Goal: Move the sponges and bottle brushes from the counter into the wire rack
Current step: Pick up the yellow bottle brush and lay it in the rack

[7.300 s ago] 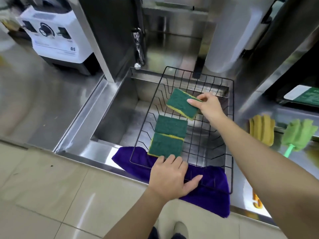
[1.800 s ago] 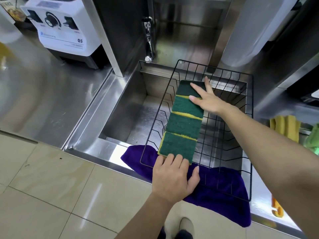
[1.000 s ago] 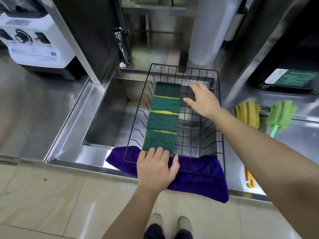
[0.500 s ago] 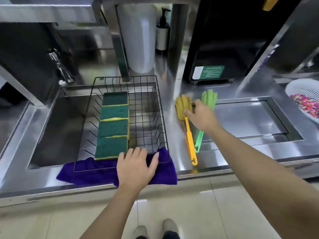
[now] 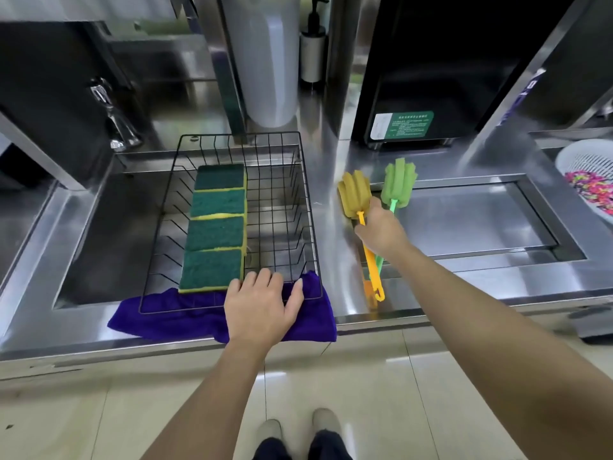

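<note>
Several green-and-yellow sponges (image 5: pixel 215 224) lie in a row along the left side of the black wire rack (image 5: pixel 306 207), which spans the sink. My left hand (image 5: pixel 260 308) rests flat on the rack's front rim and the cloth beneath it. On the counter right of the rack lie a yellow bottle brush (image 5: pixel 354 194) and a green bottle brush (image 5: pixel 398 183), heads pointing away from me. My right hand (image 5: pixel 381 229) is closed over their handles just below the heads; whether it grips one or both is hidden.
A purple cloth (image 5: pixel 166 315) hangs over the sink's front edge under the rack. A tap (image 5: pixel 114 122) stands back left, a soap dispenser (image 5: pixel 313 51) behind. A black appliance (image 5: pixel 428 71) and a recessed steel panel (image 5: pixel 471 220) are right, with a white colander (image 5: pixel 583 171) far right.
My right hand left the sponges in the rack, crossed to the right and closed on the brush handles. The view swung right. My left hand slid right along the rack's front rim.
</note>
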Action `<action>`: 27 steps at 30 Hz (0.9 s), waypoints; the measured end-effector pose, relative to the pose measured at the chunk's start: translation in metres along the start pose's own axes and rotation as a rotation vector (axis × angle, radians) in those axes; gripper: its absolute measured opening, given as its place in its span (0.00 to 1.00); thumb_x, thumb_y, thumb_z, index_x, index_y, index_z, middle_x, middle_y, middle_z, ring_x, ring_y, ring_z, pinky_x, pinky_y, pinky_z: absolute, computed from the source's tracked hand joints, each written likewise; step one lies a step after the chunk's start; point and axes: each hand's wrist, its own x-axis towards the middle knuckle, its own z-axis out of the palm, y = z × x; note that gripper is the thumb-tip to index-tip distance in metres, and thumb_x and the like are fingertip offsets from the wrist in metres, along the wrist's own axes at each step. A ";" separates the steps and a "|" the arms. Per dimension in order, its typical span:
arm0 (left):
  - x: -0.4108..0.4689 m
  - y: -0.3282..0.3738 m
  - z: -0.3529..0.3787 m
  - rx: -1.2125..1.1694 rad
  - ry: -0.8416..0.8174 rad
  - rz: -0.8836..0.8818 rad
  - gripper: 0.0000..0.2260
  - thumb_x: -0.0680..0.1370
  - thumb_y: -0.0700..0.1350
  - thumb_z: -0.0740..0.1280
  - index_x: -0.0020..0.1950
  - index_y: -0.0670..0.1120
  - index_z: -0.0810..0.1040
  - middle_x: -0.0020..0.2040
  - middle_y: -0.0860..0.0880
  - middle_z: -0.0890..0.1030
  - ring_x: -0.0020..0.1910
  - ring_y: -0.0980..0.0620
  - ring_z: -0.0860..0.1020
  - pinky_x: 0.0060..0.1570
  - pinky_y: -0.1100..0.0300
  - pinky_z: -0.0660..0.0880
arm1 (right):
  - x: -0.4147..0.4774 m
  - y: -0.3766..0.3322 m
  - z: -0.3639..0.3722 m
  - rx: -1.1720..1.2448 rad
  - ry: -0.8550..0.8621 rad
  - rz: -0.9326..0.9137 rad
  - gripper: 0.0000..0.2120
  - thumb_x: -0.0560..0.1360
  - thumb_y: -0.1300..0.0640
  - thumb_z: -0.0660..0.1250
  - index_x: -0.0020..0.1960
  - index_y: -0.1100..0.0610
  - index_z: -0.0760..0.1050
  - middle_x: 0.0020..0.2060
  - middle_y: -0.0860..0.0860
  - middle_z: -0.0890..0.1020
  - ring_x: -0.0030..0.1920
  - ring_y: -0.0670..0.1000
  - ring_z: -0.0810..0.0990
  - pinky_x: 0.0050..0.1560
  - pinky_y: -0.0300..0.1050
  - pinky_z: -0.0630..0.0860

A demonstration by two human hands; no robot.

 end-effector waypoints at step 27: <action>-0.005 -0.056 -0.002 -0.008 0.094 -0.080 0.21 0.77 0.55 0.59 0.29 0.44 0.74 0.27 0.49 0.72 0.28 0.47 0.72 0.30 0.57 0.64 | 0.010 -0.141 0.090 0.128 0.045 -0.151 0.22 0.80 0.61 0.55 0.71 0.62 0.54 0.53 0.65 0.80 0.51 0.66 0.80 0.49 0.57 0.75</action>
